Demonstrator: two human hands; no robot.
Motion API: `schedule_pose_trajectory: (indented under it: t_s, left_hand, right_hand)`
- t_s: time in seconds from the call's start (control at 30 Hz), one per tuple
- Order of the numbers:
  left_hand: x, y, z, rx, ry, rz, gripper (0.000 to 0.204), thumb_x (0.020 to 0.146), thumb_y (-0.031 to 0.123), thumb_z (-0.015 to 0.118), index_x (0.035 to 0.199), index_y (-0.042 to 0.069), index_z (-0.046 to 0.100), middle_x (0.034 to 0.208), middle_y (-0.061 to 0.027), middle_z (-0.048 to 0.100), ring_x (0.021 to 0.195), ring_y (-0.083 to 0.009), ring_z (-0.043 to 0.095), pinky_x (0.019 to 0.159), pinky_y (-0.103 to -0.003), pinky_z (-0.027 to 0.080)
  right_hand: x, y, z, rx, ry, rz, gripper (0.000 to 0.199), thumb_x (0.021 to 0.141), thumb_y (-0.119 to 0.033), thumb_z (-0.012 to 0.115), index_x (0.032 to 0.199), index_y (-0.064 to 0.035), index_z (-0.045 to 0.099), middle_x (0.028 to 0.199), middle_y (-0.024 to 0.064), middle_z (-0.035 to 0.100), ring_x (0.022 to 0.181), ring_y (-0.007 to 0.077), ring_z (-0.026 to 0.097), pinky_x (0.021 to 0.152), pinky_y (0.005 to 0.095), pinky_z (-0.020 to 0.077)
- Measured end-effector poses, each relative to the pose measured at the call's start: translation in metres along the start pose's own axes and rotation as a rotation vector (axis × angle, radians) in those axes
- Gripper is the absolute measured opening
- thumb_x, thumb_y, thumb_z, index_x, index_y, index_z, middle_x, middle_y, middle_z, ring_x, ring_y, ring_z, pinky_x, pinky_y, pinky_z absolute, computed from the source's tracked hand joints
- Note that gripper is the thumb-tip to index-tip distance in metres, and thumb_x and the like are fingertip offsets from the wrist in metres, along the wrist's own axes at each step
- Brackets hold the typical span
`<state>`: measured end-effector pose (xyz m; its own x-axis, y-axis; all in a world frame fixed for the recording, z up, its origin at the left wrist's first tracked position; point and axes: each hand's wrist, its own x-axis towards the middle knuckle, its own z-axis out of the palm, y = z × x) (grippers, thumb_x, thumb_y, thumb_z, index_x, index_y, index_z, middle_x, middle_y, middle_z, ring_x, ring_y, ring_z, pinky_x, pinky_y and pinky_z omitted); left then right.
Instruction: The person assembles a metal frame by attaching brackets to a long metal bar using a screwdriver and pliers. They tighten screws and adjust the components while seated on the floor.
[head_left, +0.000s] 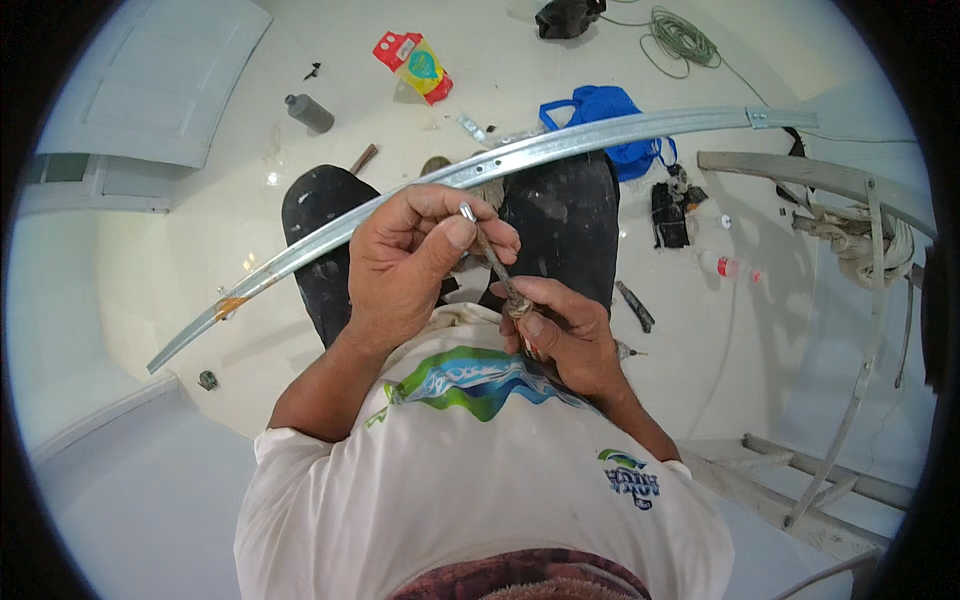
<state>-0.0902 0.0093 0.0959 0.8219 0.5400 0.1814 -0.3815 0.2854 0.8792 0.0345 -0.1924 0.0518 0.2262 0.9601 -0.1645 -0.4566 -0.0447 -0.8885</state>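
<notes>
Between my two hands is a screwdriver-like tool (492, 255) with a worn, dirty shaft. My right hand (570, 335) is closed around its handle and collar, in front of my shirt. At the far end, the thumb and fingers of my left hand (405, 255) close about a small shiny metal tip (467, 212); whether it is a separate piece I cannot tell. Just beyond my hands, a long galvanized metal channel (570, 138) lies across my knees, running from lower left to upper right. It has small holes, a rusty patch near its left end and a bracket-like piece (765, 118) near its right end.
On the pale floor are a grey bottle (309, 113), a red and yellow bag (415, 68), a blue bag (600, 105), a coil of cable (682, 42) and a plastic bottle (722, 265). A ladder (860, 375) stands at the right, with cloth (860, 245) on it.
</notes>
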Motion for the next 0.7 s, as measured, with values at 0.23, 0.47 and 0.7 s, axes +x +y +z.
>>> schedule_pose_trajectory:
  t_s: [0.23, 0.47, 0.7]
  left_hand:
    - [0.003, -0.004, -0.009, -0.152, -0.039, 0.019, 0.021, 0.11, 0.008, 0.064, 0.125, -0.007, 0.068, 0.117, -0.0247, 0.078, 0.107, -0.0292, 0.079, 0.095, -0.043, 0.067]
    - [0.001, -0.003, -0.007, -0.183, -0.03, 0.032, 0.02, 0.108, 0.006, 0.066, 0.124, -0.006, 0.07, 0.117, -0.0253, 0.077, 0.106, -0.0299, 0.079, 0.097, -0.044, 0.067]
    - [0.002, 0.0, -0.006, -0.115, -0.071, 0.031, 0.036, 0.104, 0.004, 0.069, 0.138, -0.007, 0.066, 0.121, -0.0235, 0.077, 0.112, -0.0294, 0.078, 0.101, -0.043, 0.065]
  right_hand:
    - [0.014, 0.006, 0.001, -0.094, -0.016, -0.231, 0.041, 0.109, -0.009, 0.065, 0.15, -0.0009, 0.061, 0.136, 0.0181, 0.066, 0.107, 0.0195, 0.068, 0.088, 0.0339, 0.0604]
    - [0.017, 0.007, 0.001, -0.15, -0.025, -0.301, 0.042, 0.108, -0.006, 0.065, 0.148, 0.0028, 0.061, 0.127, 0.0167, 0.067, 0.107, 0.0194, 0.068, 0.091, 0.0343, 0.0592]
    - [0.025, 0.008, 0.003, -0.26, 0.047, -0.422, 0.042, 0.1, 0.003, 0.07, 0.142, 0.0032, 0.067, 0.112, 0.01, 0.071, 0.095, 0.0134, 0.065, 0.085, 0.0285, 0.0525]
